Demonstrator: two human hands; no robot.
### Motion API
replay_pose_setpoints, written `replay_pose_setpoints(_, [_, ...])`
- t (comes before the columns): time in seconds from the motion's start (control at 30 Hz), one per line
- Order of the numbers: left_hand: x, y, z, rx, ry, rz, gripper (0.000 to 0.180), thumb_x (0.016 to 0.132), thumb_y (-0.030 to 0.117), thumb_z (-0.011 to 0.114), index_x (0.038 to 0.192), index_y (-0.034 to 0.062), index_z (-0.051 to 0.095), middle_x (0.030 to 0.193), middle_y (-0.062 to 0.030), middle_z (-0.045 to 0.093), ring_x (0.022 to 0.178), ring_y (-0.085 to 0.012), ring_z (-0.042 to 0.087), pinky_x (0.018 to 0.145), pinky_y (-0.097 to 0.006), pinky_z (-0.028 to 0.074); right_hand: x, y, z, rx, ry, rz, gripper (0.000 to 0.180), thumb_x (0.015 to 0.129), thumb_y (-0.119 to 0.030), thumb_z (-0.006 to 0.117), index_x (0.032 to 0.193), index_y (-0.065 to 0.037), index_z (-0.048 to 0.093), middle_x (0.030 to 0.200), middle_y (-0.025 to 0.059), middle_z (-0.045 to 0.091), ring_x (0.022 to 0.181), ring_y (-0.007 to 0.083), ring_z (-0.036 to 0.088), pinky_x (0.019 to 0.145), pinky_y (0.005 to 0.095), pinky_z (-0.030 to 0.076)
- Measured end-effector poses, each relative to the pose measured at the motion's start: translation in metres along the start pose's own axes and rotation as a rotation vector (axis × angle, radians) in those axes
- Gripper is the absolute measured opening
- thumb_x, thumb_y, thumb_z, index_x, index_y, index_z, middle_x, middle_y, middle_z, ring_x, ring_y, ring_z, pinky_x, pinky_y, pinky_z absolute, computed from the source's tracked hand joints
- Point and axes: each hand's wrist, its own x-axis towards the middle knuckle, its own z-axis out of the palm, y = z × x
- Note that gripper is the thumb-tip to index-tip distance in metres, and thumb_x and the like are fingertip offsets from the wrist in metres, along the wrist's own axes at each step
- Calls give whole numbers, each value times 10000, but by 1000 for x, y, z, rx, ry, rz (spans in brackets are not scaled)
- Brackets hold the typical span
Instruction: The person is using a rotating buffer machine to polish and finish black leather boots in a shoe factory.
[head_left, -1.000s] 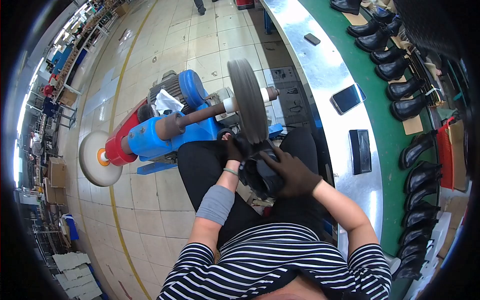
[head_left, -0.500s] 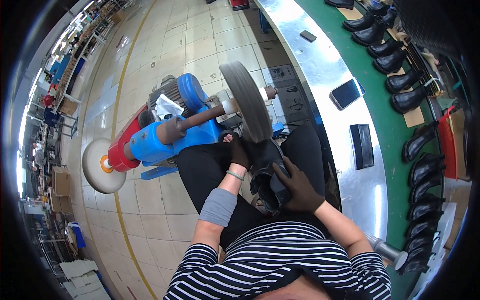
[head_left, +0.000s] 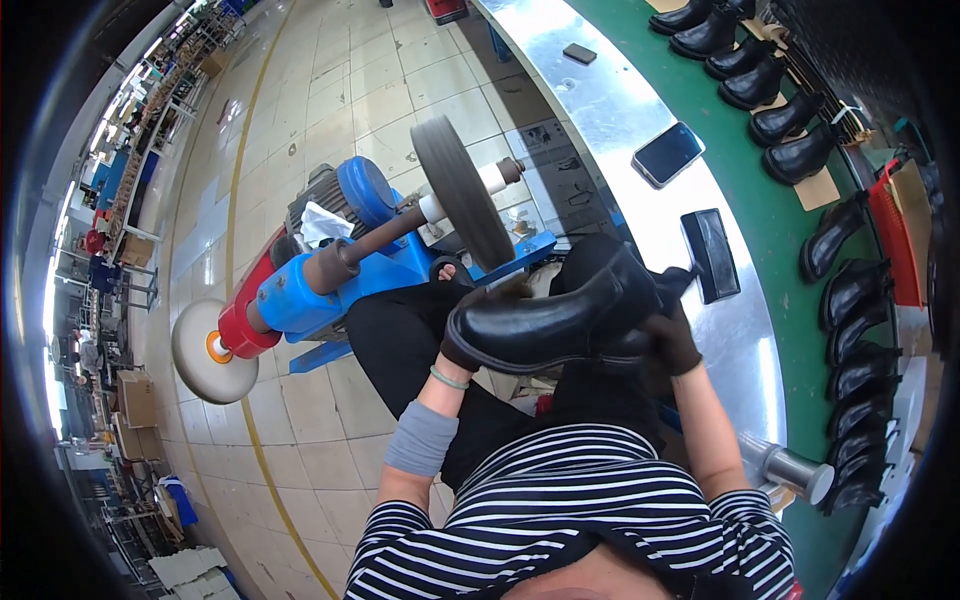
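Note:
A black leather ankle boot (head_left: 545, 325) lies sideways across my lap, its toe to the left and its shaft tilted up to the right. Gloved in dark brown, my left hand (head_left: 462, 345) is closed around the toe end; most of its fingers are behind the boot. My right hand (head_left: 676, 340), in a matching glove, grips the heel and shaft end and is slightly blurred. Just beyond the boot stands a dark grey buffing wheel (head_left: 460, 190) on the machine's shaft, apart from the boot.
The blue and red polishing machine (head_left: 300, 295) has a pale wheel (head_left: 212, 350) at its left end. On the metal table (head_left: 735, 350) at right lie a phone (head_left: 668, 155), a black block (head_left: 710, 255) and a small dark object (head_left: 580, 53). Black boots (head_left: 800, 150) line the green surface beyond.
The boot has come away from the buffing wheel toward me and turned from upright, opening toward me, to lying sideways with its toe left. My right hand has moved right with its heel end.

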Motion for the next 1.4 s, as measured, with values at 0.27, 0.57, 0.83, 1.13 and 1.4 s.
replay_pose_setpoints(0.27, [-50,-22,19,-278,56,-278,549,947,222,486,1403,-21,301,1395,-175,403,1250,-224,463,1074,-313,345,45,99,44,-632,345,-512,361,803,-122,625,1137,5,575,1263,163,501,1104,247,524,961,352,397])
replay_pose_setpoints(0.57, [23,-23,15,-512,143,-271,450,976,254,441,1396,115,360,1268,-71,528,1077,-173,576,914,-315,476,119,128,41,-542,281,-289,257,897,-156,447,961,-2,643,893,89,642,833,150,590,775,279,450])
replay_pose_setpoints(0.83, [37,-17,-21,323,117,114,325,943,198,479,1225,44,527,1074,-70,626,924,-188,637,823,-308,511,201,132,52,-633,-35,-191,299,914,-210,442,958,11,639,918,110,640,865,145,569,792,320,433])
replay_pose_setpoints(1.13, [25,-36,-22,166,318,182,296,935,185,465,1150,27,593,1083,-87,635,965,-166,623,798,-291,514,195,135,75,145,189,290,353,980,-233,399,1129,36,572,1060,123,632,935,147,582,823,284,456])
replay_pose_setpoints(1.4, [28,-44,-43,71,210,232,352,884,-4,520,1235,7,501,1246,-155,548,1096,-245,574,927,-365,495,196,134,79,-401,143,32,224,899,7,416,1069,-8,563,966,157,646,903,152,590,798,306,463])
